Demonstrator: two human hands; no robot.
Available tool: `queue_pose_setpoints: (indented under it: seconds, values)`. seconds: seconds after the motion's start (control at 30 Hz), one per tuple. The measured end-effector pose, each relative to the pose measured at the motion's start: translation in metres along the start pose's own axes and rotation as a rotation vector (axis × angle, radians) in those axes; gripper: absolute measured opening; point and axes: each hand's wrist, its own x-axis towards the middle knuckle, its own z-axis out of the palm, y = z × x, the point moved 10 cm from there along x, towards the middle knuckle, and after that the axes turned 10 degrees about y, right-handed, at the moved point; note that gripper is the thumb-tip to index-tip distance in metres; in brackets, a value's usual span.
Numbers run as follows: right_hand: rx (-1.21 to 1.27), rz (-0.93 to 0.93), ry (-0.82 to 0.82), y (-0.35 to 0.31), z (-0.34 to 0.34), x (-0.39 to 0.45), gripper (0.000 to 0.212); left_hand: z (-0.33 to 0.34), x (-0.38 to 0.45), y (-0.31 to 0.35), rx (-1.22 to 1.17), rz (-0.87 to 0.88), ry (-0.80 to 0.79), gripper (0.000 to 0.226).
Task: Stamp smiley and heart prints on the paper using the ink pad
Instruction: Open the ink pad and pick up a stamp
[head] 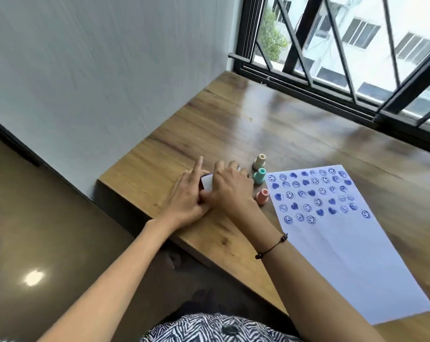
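Note:
A white ink pad case (207, 181) lies on the wooden table (270, 124), mostly covered by both hands. My left hand (188, 196) holds its left side with the index finger raised. My right hand (231, 188) lies over its top and right side. Whether the case is open or closed is hidden. Three small stamps stand just right of the hands: a beige stamp (260, 161), a teal stamp (260, 175) and a pink stamp (262, 196). The white paper (344, 243) lies to the right, its upper part filled with several blue smiley and heart prints.
The table's left edge drops to a dark glossy floor (48, 230). A grey wall (110, 70) stands behind the table. A black barred window frame (332, 95) runs along the far right side.

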Motion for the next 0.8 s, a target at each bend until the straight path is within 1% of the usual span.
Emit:
queue_pose_setpoints:
  seconds: [0.07, 0.17, 0.27, 0.33, 0.37, 0.4, 0.47, 0.5, 0.57, 0.67, 0.73, 0.8]
  values:
    - [-0.018, -0.007, -0.031, 0.0, -0.003, 0.003, 0.065, 0.001, 0.002, -0.006, 0.0, -0.019, 0.006, 0.095]
    - [-0.052, -0.07, -0.088, -0.005, -0.009, 0.008, 0.06, 0.004, 0.006, -0.009, -0.008, -0.018, 0.019, 0.099]
    - [-0.016, -0.179, -0.136, -0.013, -0.028, 0.02, 0.043, 0.005, 0.007, -0.013, 0.0, 0.018, 0.034, 0.104]
    - [0.012, -0.191, -0.181, -0.016, -0.044, 0.039, 0.04, 0.006, 0.007, -0.013, 0.069, 0.084, 0.043, 0.11]
    - [0.022, -0.185, -0.229, -0.016, -0.048, 0.051, 0.037, 0.006, 0.006, -0.012, 0.098, 0.117, 0.051, 0.112]
    - [0.041, -0.162, -0.315, -0.015, -0.046, 0.061, 0.032, 0.006, 0.006, -0.012, 0.109, 0.141, 0.064, 0.113]
    - [0.087, -0.09, -0.549, -0.012, -0.033, 0.073, 0.023, 0.006, 0.007, -0.014, 0.099, 0.155, 0.082, 0.114]
    - [0.082, -0.073, -0.645, -0.011, -0.026, 0.077, 0.022, 0.007, 0.007, -0.015, 0.096, 0.153, 0.083, 0.114]
    - [0.004, -0.074, -0.778, -0.014, -0.017, 0.085, 0.029, 0.007, 0.008, -0.017, 0.076, 0.157, 0.097, 0.117]
    - [-0.117, -0.052, -0.894, -0.021, -0.011, 0.095, 0.048, 0.007, 0.008, -0.018, 0.06, 0.174, 0.117, 0.119]
    - [-0.197, -0.055, -0.924, -0.025, -0.008, 0.103, 0.051, 0.008, 0.009, -0.019, 0.064, 0.186, 0.125, 0.119]
    - [-0.262, -0.076, -0.894, -0.03, -0.007, 0.114, 0.047, 0.009, 0.009, -0.021, 0.07, 0.187, 0.13, 0.117]
